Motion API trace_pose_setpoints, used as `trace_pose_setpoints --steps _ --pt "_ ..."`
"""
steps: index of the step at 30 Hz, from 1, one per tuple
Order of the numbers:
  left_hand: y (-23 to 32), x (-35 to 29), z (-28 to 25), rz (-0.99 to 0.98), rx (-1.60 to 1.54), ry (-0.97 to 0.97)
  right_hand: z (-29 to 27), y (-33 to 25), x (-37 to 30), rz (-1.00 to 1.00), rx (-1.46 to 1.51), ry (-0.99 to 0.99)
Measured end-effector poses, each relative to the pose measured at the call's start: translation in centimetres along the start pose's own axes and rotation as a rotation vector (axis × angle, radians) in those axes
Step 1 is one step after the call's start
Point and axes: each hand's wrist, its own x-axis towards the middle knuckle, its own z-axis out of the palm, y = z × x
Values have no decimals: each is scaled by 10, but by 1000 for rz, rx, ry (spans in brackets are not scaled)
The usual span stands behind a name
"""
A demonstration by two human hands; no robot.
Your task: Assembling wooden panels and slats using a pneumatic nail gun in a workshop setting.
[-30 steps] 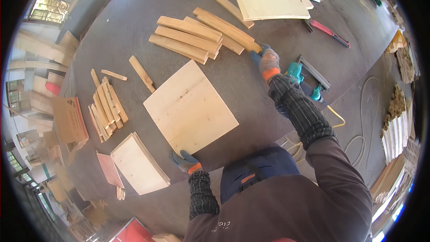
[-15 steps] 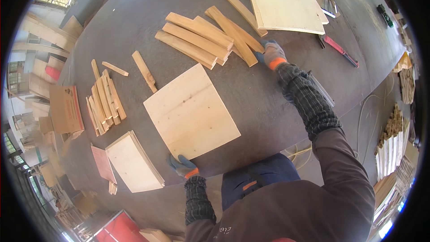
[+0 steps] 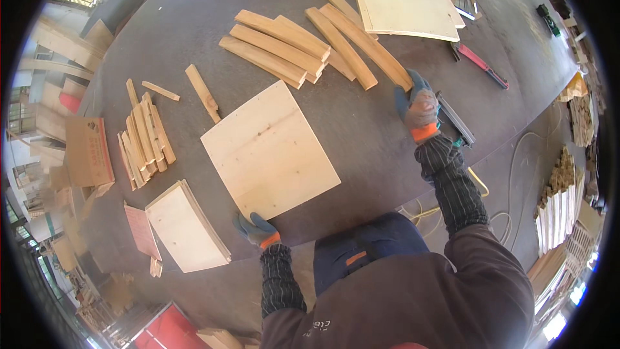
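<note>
The right hand [image 3: 418,105] (gloved, fingers curled) is closed around the near end of a long wooden slat [image 3: 367,46], which lies slanted on the dark worktable [image 3: 374,142] touching the other slats [image 3: 278,45] stacked just to its left. The left hand [image 3: 256,228] grips the near corner of the square wooden board [image 3: 268,148], which lies flat in the middle of the table. A nail gun [image 3: 455,123] sits just right of the right hand, and a stack of smaller boards [image 3: 184,226] lies left of the left hand.
</note>
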Motion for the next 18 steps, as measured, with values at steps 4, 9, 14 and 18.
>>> trace_pose_setpoints --steps 4,9,14,18 --pt "5 2 4 4 -43 19 -35 -9 -42 77 134 -21" --pt "-4 2 3 22 -51 50 -45 -26 -86 305 311 -155" --pt "-8 1 4 47 -12 55 -21 -27 -56 378 168 -124" --pt "-4 -1 3 28 -16 54 36 -10 2 244 115 -133"
